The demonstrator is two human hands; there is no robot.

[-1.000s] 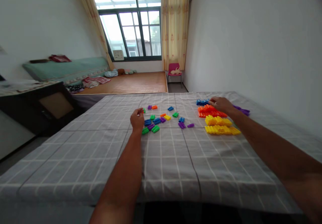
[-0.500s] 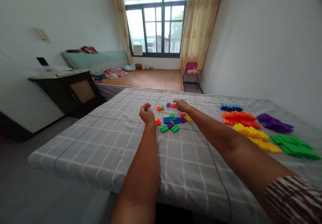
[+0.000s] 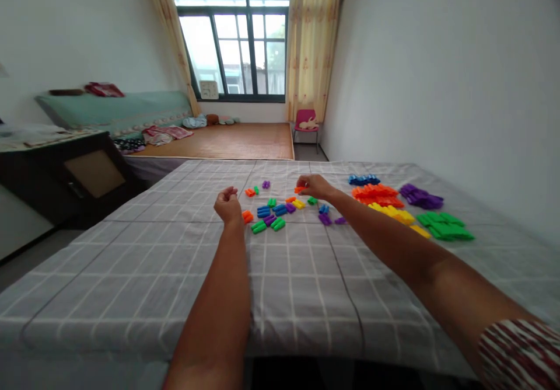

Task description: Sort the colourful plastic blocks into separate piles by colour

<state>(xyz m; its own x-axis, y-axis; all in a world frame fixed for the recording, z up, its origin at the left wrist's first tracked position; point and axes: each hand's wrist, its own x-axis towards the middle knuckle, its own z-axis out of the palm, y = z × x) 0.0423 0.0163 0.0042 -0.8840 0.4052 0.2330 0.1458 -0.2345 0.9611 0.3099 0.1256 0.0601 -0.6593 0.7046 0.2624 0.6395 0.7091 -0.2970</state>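
My right hand (image 3: 315,187) pinches a small orange plastic block (image 3: 300,190) just above the bed-like surface, at the far right of the loose blocks. My left hand (image 3: 228,204) is raised at the left of them, fingers loosely curled and apart, with nothing visible in it. Near it lie an orange block (image 3: 247,216) and another orange block (image 3: 249,192). Between the hands are scattered blue blocks (image 3: 263,211), green blocks (image 3: 259,226), a yellow block (image 3: 298,204) and purple blocks (image 3: 266,184). Beside my right forearm lie more purple blocks (image 3: 324,219) and a green block (image 3: 312,201).
Sorted by colour at the right are blue (image 3: 364,179), orange (image 3: 377,194), yellow (image 3: 392,212), purple (image 3: 420,196) and green (image 3: 445,225) piles. A grey checked cloth (image 3: 297,279) covers the surface. Behind stand a bed (image 3: 245,139), a cabinet (image 3: 94,168) and a pink chair (image 3: 305,118).
My right hand has lifted the orange block from beside the far purple blocks and carried it to the right. The camera view has turned to the right. My left hand stays beside the blocks.
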